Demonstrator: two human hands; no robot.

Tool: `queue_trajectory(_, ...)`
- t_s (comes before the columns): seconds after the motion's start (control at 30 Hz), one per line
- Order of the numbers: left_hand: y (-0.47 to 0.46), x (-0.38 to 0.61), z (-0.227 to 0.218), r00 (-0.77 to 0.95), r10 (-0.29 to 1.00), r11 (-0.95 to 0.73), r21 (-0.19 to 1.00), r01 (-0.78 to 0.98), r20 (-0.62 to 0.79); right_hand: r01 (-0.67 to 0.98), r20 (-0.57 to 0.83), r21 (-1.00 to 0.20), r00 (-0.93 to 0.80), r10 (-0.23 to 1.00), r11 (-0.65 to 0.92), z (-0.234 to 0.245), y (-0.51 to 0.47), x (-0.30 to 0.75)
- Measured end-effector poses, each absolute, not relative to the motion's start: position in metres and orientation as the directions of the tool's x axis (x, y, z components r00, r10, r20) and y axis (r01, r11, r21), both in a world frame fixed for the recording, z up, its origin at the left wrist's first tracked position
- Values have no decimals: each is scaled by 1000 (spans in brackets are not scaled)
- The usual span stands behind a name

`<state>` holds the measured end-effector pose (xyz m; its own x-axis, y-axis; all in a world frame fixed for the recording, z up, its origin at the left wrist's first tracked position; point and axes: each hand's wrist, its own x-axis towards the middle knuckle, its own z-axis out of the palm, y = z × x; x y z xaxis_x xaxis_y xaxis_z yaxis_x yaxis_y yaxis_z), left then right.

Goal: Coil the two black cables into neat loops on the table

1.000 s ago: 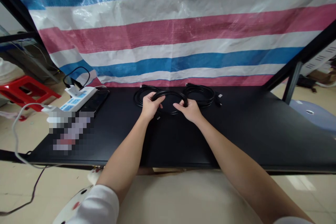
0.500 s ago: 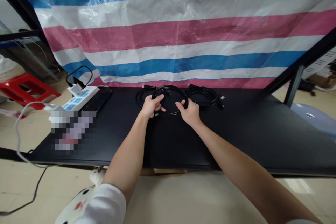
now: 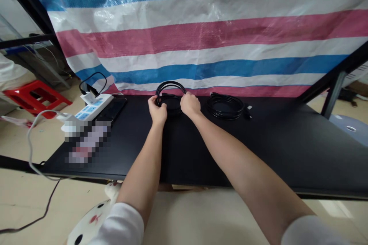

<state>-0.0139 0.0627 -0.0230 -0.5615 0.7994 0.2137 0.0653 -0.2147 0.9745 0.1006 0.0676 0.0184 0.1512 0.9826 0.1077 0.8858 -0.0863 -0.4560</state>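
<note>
Between my hands a coiled black cable [image 3: 171, 83] is held up as a loop, its top against the striped sheet. My left hand [image 3: 158, 110] is closed around the loop's left side. On the right side of the loop, my right hand [image 3: 190, 105] is closed, its fingertips turned out of sight. Behind and below the held loop, another black cable coil [image 3: 172, 97] lies on the table, partly covered by my hands. A further coil of black cable [image 3: 225, 106] rests to the right, with its connector end [image 3: 248, 111] beside it.
The black table [image 3: 258, 153] has a white power strip [image 3: 94, 107] and a dark phone [image 3: 112, 109] at its left. A striped plastic sheet [image 3: 201, 34] hangs along the back edge. Past the left side stands a red stool [image 3: 34, 97]. A plush toy [image 3: 92, 218] sits below the front edge.
Both hands have moved left with the cable loop, from between the two lying coils to over the left coil. The loop is raised higher, and the view has shifted slightly.
</note>
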Motion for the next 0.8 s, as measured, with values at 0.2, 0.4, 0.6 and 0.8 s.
queue_trajectory(0.2, 41, 1, -22, -281, 921, 70, 596, 800, 269, 799, -14, -570, 223, 975, -191, 1, 69, 93)
queue_trajectory(0.4, 35, 7, -13, 13, 992, -62, 398, 915, 126, 757, 161, -647, 255, 953, -93, -16, 66, 96)
queue_trajectory(0.6, 37, 4, -17, 84, 979, -153, 387, 909, 188, 755, 344, -633, 79, 936, 169, -32, 67, 114)
queue_trajectory(0.8, 44, 6, -32, 28, 939, -215, 521, 826, 343, 832, 547, -472, 17, 837, 291, -23, 51, 165)
